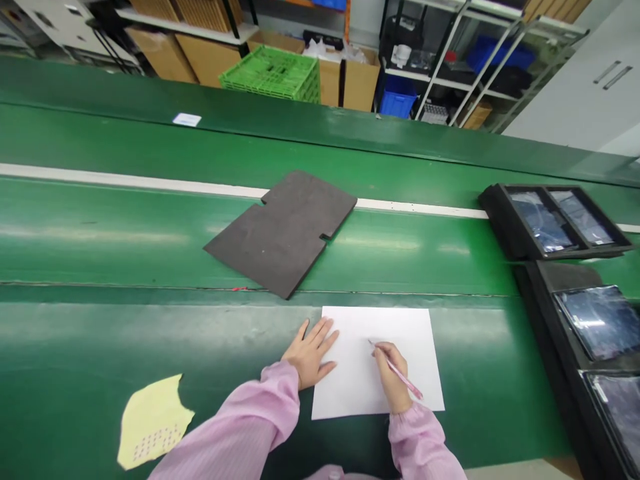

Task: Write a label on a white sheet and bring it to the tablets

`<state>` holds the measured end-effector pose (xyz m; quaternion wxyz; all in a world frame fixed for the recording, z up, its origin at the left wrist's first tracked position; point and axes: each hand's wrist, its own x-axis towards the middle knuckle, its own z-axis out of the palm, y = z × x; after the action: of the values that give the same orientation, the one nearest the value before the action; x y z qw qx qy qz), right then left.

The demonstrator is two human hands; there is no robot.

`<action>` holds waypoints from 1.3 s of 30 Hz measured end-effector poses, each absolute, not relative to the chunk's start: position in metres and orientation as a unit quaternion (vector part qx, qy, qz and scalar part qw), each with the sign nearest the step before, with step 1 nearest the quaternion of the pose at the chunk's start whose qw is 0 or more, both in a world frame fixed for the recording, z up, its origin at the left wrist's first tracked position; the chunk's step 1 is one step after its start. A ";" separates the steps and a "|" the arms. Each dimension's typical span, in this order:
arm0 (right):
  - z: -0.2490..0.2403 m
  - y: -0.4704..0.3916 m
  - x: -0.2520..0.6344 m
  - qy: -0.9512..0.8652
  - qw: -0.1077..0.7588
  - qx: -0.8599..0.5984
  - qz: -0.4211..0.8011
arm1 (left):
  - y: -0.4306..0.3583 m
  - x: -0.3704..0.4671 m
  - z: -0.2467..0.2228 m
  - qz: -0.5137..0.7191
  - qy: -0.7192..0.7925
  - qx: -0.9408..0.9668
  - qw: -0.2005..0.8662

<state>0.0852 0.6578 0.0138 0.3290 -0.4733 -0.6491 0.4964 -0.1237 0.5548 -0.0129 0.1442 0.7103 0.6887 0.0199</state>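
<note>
A white sheet of paper (350, 393) lies on the green work surface in front of me. My left hand (311, 353) rests flat across its left edge, fingers spread, holding nothing. In my right hand (393, 377) is a pink pen (411, 388), gripped between thumb and fingers. The pen's tip is over the middle of the sheet, and I cannot tell whether it touches. No writing can be made out on the paper. Both wrists are in pink sleeves.
Beyond the sheet lies a dark foam board (280, 233) with notches. A torn yellow paper (153, 417) with marks is at the lower left. Black foam trays (510, 230) holding glossy panels stand at the right. A green crate (273, 72) and shelves are behind.
</note>
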 end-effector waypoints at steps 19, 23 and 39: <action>0.019 0.669 0.057 -0.759 0.278 -0.421 0.412 | 0.555 -0.123 -0.005 0.024 0.687 0.708 0.165; 0.017 0.669 0.058 -0.777 0.279 -0.403 0.394 | 0.553 -0.124 -0.011 0.045 0.681 0.720 0.124; 0.014 0.669 0.054 -0.808 0.299 -0.370 0.349 | 0.552 -0.125 -0.008 0.063 0.681 0.724 0.092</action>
<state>0.0536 0.6691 0.0143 0.2990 -0.3698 -0.8077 0.3485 -0.1247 0.5523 -0.0081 0.0923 0.7240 0.6807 0.0626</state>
